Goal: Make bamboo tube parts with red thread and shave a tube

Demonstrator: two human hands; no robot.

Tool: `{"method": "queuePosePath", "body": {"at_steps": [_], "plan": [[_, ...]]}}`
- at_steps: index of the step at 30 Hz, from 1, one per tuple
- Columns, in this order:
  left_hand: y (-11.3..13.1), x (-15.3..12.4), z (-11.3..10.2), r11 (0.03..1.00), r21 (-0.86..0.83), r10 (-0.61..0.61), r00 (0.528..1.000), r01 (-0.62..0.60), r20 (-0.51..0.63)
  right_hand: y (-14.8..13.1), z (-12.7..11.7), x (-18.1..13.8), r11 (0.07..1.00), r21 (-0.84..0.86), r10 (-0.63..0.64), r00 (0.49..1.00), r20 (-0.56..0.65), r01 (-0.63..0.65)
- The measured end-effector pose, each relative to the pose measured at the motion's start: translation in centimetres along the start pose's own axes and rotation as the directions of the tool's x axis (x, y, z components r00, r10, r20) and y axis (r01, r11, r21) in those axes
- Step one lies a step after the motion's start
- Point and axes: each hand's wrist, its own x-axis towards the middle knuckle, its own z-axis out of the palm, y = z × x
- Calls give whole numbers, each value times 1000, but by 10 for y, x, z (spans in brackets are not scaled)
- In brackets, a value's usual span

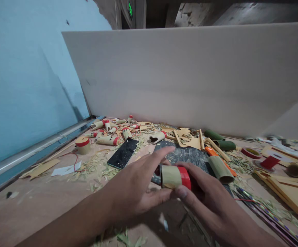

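Observation:
Both my hands hold a short bamboo tube (173,176) with a red tape band at its right end, just above a dark cutting mat (187,156). My left hand (135,185) grips the tube's left side, thumb under it and forefinger stretched over the top. My right hand (207,199) closes on the red-taped end from the right, fingers wrapped round it. A roll of red tape seems to sit behind the tube, mostly hidden.
A black phone (123,153) lies left of the mat. Several red-banded bamboo pieces (109,140) lie at the back left. A bare bamboo tube (221,169), an orange knife (212,151), green bamboo sections (224,145), wooden cutouts (187,137) and shavings surround the mat. A white board (190,75) stands behind.

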Motion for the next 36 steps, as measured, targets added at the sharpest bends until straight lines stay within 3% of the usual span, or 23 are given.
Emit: {"method": "queuePosePath", "body": {"at_steps": [2,4,6,8,12,15,20,22,24,26,28,32,36], "plan": [[1,-2,-1,999,-23,40,994,-43,-106,-1,-2,2,951,274,147,989,5,-143],[3,-2,-3,995,-29,88,975,-96,-205,0,-5,3,787,545,270,955,119,-290],[6,-2,-5,987,-4,151,950,-158,-274,2,-7,5,613,684,304,917,259,-396],[9,0,-6,971,51,236,924,-232,-300,2,-7,6,527,722,298,893,337,-448],[16,0,-6,922,138,386,890,-362,-245,4,-6,5,517,720,277,886,371,-463],[20,-2,-4,917,150,393,902,-369,-178,9,-4,2,560,697,280,894,350,-448],[17,-1,4,954,123,294,931,-273,-215,11,-2,3,604,669,307,901,308,-434],[14,2,4,983,51,185,949,-178,-253,9,-1,7,576,680,313,891,329,-453],[9,6,2,998,-54,-1,953,-16,-302,11,-1,13,514,699,311,867,389,-498],[2,12,-5,975,-159,-203,904,153,-376,15,-4,20,449,715,326,843,428,-536],[-8,17,-14,945,-214,-319,835,246,-448,21,-9,26,411,733,354,836,419,-542],[-30,22,-31,938,-238,-345,708,250,-617,31,-31,34,398,770,337,860,383,-499],[-45,22,-36,906,-330,-420,648,264,-636,32,-53,39,419,815,368,895,251,-400]]}}
